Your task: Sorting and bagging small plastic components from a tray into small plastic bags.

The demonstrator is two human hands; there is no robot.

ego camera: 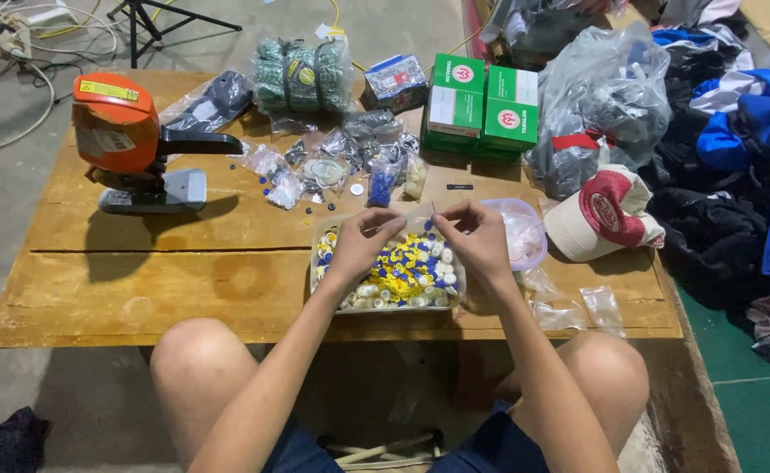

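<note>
Here, in the head view, both hands hover over a clear tray [455, 273] heaped with yellow, white and blue buttons [402, 271], which sits at the near middle of the wooden surface [140, 280]. The left hand [363, 241] and right hand [477, 236] have their fingers pinched narrow on a small clear bag [413, 213] held between them above the tray's far edge. An orange press machine [131, 140] stands at ten o'clock from the tray, green boxes [481, 105] at one o'clock, and a red-and-white cap [604, 215] at three o'clock.
</note>
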